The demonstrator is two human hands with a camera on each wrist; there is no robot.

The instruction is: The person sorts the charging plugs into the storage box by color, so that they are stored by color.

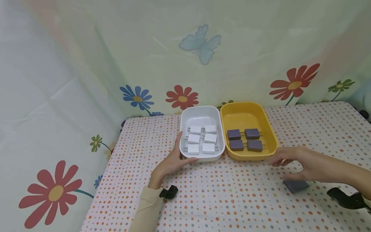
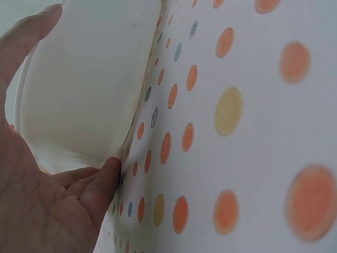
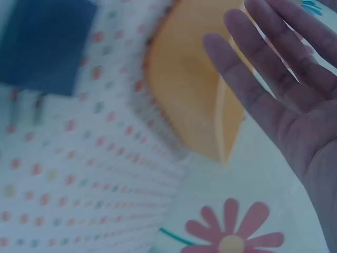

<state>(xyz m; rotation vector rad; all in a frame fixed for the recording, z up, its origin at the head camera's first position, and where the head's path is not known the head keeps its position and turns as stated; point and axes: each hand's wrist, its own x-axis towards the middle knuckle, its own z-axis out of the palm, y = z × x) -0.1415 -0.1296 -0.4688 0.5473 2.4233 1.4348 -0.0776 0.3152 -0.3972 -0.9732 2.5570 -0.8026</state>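
My left hand holds the near left corner of a white tray, thumb along its front and fingers at its left side. The tray's outer wall fills the space between thumb and fingers in the left wrist view. Inside lie several white charger plugs in two columns. My right hand, holding nothing, hovers near the front right corner of a yellow tray. Several purple charger plugs lie in that tray. Another purple charger plug lies on the table below my right hand, its two prongs visible in the right wrist view.
The two trays stand side by side at the back of a table covered in dotted cloth. Behind them hangs a pale curtain printed with flowers and a butterfly. Each wrist wears a black strap-on device.
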